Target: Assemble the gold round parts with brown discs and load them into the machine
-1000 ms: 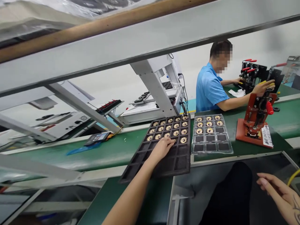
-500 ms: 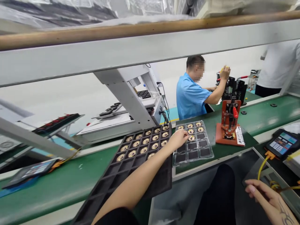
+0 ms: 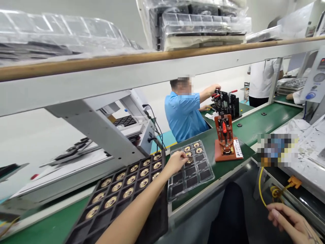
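My left hand [image 3: 177, 161] reaches over the clear plastic tray [image 3: 211, 171], its thumb and fingers pinched at a gold ring-shaped part [image 3: 190, 160]. Other gold parts sit in the far pockets of that tray, while the nearer pockets show dark bottoms. Under my left forearm lies a black compartment tray [image 3: 101, 222] with rows of similar gold parts. The forearm hides some of its pockets. My right hand [image 3: 291, 218] hovers at the lower right, fingers loosely bent and apart, with nothing seen in it. A yellow cable [image 3: 260, 189] passes close by its fingertips.
A red-brown toggle press [image 3: 224, 139] stands on the green bench right of the clear tray. Across it, a co-worker in blue [image 3: 184, 113] works at black clamp fixtures [image 3: 224, 105]. A wood-edged shelf [image 3: 132, 60] carries wrapped trays overhead. A grey metal post slants at left.
My view has turned to the right, so the bench things sit further left. My left hand stays at the same gold part. The co-worker's raised hand has come down onto the fixture.
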### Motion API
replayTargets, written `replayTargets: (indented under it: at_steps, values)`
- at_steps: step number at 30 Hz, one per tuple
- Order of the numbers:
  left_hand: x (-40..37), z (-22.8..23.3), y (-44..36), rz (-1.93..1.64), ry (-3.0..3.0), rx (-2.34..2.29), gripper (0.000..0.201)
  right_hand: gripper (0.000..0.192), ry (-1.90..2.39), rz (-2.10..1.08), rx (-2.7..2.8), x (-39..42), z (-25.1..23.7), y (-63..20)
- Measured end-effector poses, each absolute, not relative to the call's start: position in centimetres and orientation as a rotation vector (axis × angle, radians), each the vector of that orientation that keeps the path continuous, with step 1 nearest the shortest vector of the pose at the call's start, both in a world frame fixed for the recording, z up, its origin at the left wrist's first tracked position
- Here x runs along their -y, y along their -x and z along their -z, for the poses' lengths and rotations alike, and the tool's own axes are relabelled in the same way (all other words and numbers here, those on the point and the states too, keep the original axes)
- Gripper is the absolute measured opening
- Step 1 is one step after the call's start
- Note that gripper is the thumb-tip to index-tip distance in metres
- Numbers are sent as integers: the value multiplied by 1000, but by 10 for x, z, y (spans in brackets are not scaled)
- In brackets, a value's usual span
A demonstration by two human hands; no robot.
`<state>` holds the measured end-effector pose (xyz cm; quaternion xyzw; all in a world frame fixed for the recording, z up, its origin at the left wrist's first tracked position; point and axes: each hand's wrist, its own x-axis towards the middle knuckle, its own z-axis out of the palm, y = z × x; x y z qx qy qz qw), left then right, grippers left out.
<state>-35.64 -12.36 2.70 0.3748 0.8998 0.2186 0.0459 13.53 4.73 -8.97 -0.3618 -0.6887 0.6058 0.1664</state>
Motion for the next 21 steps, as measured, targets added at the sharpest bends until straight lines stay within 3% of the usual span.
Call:
replayTargets:
  at_steps: [6, 8, 11, 15, 18, 21]
  values:
    - [99, -75, 272, -1139, -1541, -2285, 17, 54, 886, -1684, 1876, -40, 52, -113]
    - [82, -87, 231, -1232, -1838, -2064, 7, 54, 809, -1641, 1837, -40, 26, -102]
    - [54, -99, 175, -1260, -2406, -1676, 16, 43, 641, -1564, 1778, -41, -17, -91]
    - [22, -102, 128, -1159, -2968, -1214, 15, 64, 506, -1403, 1831, -45, -54, -96]
    - [2, -101, 107, -1119, -3075, -1110, 15, 43, 573, -1228, 1859, -48, -61, -111]
    - [-15, -97, 85, -1132, -3083, -1004, 15, 36, 627, -1113, 1823, -50, -59, -131]
